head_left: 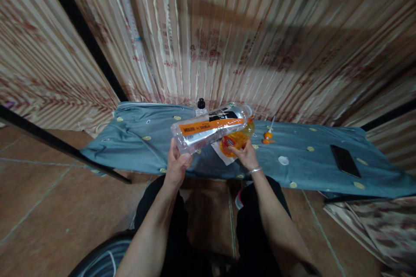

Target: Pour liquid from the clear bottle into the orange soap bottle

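My left hand (177,165) grips the base end of a large clear plastic bottle (208,127) with an orange and black label. This bottle is tilted nearly flat, its neck pointing right. Around a smaller bottle of orange liquid (236,140), my right hand (247,156) is closed, a bracelet on its wrist. The clear bottle's neck lies just above the orange bottle's mouth; whether they touch I cannot tell. Under the orange bottle shows a white paper (225,156). An orange pump top (268,137) with a pale tube lies to the right.
A blue-green cloth (139,138) covers the low table. Behind the clear bottle stands another bottle with a black cap (201,104). A white round lid (283,160) and a dark phone (345,161) lie to the right. Striped curtains (208,30) hang behind; black poles (87,39) frame the table.
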`<state>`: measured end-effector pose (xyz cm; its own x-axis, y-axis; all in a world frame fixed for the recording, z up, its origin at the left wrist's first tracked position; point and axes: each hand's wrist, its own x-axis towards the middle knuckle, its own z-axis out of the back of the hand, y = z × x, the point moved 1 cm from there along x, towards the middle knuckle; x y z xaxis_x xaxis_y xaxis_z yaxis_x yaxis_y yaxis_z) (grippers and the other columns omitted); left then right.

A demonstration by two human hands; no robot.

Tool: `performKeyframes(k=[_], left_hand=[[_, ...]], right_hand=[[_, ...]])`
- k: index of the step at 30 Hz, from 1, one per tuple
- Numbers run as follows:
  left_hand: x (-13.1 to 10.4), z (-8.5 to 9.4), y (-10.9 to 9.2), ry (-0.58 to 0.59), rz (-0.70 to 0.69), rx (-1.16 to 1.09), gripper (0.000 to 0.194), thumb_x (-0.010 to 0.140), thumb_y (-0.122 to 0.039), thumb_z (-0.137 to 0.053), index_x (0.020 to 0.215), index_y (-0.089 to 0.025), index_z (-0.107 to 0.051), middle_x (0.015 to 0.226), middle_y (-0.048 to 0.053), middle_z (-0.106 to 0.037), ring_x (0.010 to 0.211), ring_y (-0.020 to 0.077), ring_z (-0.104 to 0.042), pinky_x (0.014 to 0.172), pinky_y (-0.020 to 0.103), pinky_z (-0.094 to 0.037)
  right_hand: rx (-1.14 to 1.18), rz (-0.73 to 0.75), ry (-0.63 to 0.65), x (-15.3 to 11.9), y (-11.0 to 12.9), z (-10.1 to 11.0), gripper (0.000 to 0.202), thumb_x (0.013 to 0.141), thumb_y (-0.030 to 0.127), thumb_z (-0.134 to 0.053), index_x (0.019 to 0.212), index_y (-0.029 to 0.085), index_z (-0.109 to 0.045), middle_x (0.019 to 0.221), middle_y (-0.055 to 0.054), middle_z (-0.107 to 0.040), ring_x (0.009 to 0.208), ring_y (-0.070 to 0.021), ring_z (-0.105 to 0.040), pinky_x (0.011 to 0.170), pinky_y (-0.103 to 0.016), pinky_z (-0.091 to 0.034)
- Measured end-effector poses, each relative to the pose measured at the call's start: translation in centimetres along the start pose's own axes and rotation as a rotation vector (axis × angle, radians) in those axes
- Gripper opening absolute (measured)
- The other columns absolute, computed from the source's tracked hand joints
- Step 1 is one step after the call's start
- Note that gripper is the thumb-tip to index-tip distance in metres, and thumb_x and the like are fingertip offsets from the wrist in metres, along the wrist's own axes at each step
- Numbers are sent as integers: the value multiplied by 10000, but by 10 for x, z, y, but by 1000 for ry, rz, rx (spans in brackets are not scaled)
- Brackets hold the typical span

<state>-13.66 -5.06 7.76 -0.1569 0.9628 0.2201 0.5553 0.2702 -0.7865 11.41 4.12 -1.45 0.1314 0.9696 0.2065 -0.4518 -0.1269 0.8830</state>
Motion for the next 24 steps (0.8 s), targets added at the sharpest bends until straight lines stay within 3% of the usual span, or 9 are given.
performKeyframes(k=[9,24], left_hand=[[0,2,2,1,6,9,449,605,-409,-792,864,-213,-481,490,-106,-386,367,30,-207,357,172,-136],[-1,6,4,-18,-4,14,437,610,-371,-780,923,-214,-518,602,-73,-452,405,34,-223,374,192,-142]], right_hand=[[-2,13,-26,0,0,0,733,577,546,-791,1150,203,-490,1062,-114,-704,939,-291,-681,861,-472,-539],[-10,37,-18,0,-6,-2,724,606,544,-774,1163,180,-490,1104,-139,-693,978,-291,-674,872,-453,-543]])
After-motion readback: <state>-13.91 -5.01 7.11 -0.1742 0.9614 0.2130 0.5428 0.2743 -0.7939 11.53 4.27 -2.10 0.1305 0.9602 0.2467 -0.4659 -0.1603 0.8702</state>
